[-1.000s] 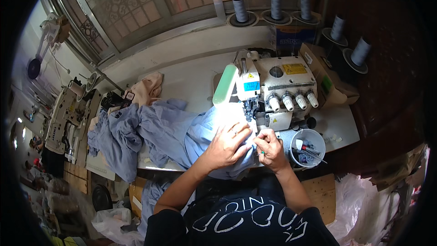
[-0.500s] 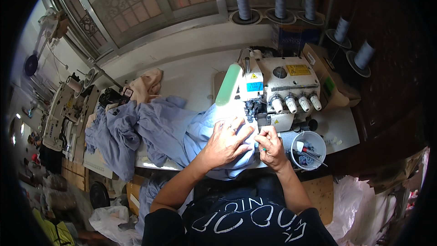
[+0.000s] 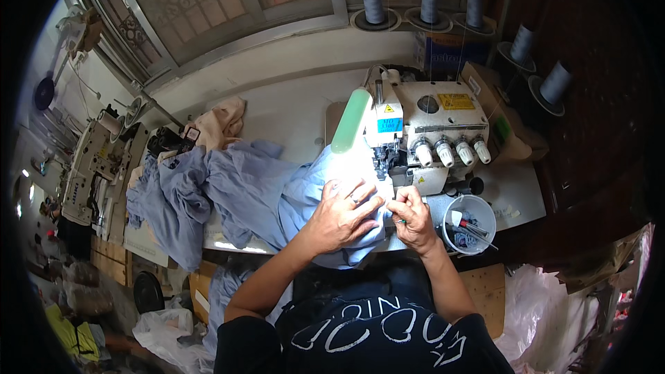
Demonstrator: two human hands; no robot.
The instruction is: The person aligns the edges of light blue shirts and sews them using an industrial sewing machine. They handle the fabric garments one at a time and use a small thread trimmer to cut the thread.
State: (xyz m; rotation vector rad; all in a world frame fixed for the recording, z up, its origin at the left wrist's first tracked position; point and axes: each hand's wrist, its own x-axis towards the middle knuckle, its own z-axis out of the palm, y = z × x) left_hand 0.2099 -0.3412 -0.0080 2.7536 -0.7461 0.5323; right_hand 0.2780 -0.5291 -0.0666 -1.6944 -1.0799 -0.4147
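A large piece of light blue cloth (image 3: 246, 180) runs across the machine table to the presser foot (image 3: 382, 166) of an overlock sewing machine (image 3: 443, 114). My left hand (image 3: 339, 218) lies on the cloth just in front of the foot, its fingers stretched out and pressing it down. Close beside it, my right hand (image 3: 413, 221) is closed in a pinch at the cloth's right edge. Something small and green shows under those fingers, too small to name. A green-cased lamp (image 3: 352, 121) throws a bright glare on the cloth near the needle, washing out detail.
Right of my right hand stands a white bucket (image 3: 485, 209) with tools and scraps. Several thread cones (image 3: 373, 3) stand behind the machine, by a cardboard box (image 3: 492, 90). Peach cloth (image 3: 223, 119) lies at the back left; another sewing machine (image 3: 86, 176) stands far left.
The view has shifted slightly. Both hands keep nearly the same hold beside the presser foot, and the cloth under my left hand has bunched a little differently.
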